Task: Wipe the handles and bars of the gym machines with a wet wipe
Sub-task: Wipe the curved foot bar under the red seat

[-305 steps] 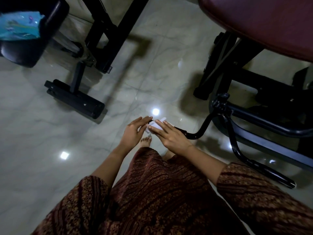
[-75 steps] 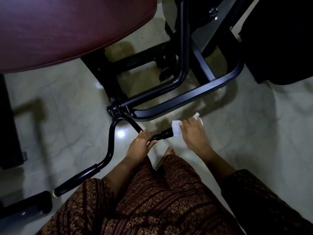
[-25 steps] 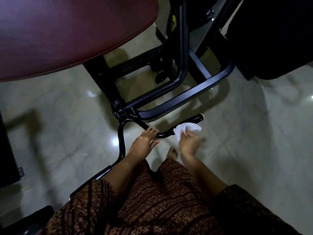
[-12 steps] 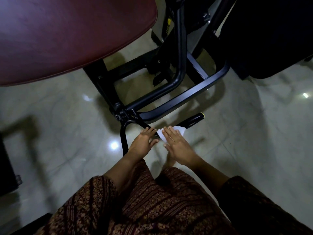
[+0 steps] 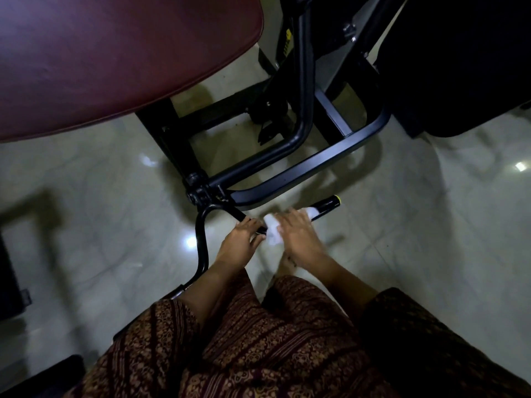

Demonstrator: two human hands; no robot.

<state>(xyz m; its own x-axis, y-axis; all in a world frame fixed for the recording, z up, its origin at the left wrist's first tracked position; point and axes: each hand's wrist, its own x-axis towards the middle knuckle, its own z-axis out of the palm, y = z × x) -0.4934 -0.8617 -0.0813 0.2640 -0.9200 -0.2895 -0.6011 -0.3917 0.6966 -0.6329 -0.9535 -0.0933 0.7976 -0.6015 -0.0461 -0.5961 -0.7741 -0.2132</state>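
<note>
While the left hand [image 5: 240, 245] curls its fingers round the black handlebar [image 5: 201, 239] near the pivot, the right hand [image 5: 298, 237] lies just beside it, pressing a white wet wipe [image 5: 271, 229] around the bar. The grip end [image 5: 326, 207] sticks out to the right, above pale floor tiles [image 5: 431, 225], near the maroon seat [image 5: 115, 53].

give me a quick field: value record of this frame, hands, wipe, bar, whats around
left hand: gripping the black handlebar near its bend
right hand: pressing the white wipe around the bar, blurred
handle grip: black, yellow end cap, bare beyond the right hand
maroon seat pad: upper left, above the black frame
floor: glossy pale tile
</note>
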